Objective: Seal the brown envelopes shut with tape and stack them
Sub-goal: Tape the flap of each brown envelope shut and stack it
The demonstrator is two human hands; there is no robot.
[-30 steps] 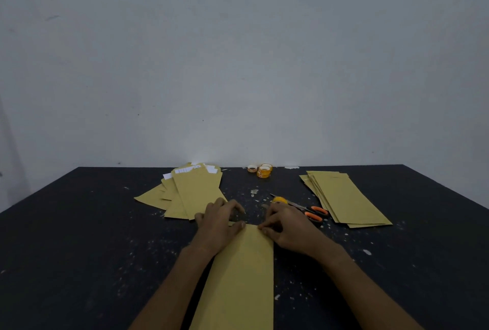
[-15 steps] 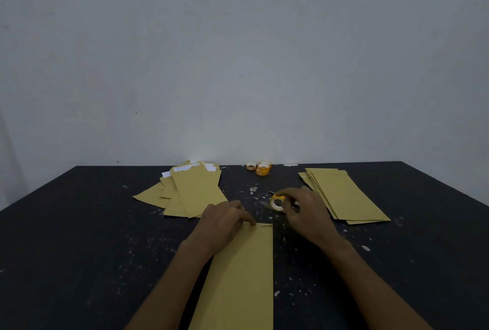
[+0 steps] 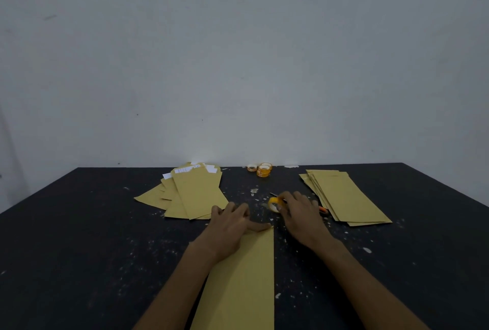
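**Tape in hand, flap held down**

The envelope [image 3: 243,276] lies lengthwise at the middle of the desk's [image 3: 79,250] near edge. The left hand [image 3: 230,223] rests flat on its far end, fingers straight and the thumb along the top edge. The right hand [image 3: 301,215], just beyond the envelope's far right corner, pinches the tape roll [image 3: 275,204] in curled fingers. The scissors [image 3: 323,210] are mostly hidden under it.

The step looks like fetching tape for this flap. Next, the loose end must be found and peeled, a strip drawn over the flap and cut, while the left hand keeps the fold from springing up.

A second ago both hands worked the envelope's far edge and the roll lay on the desk by the scissors. Since then the right hand has reached out and taken it, and the left fingers have spread flatter.

The sealed stack [image 3: 344,197] waits toward the far right, the unsealed pile [image 3: 195,192] far left of middle.
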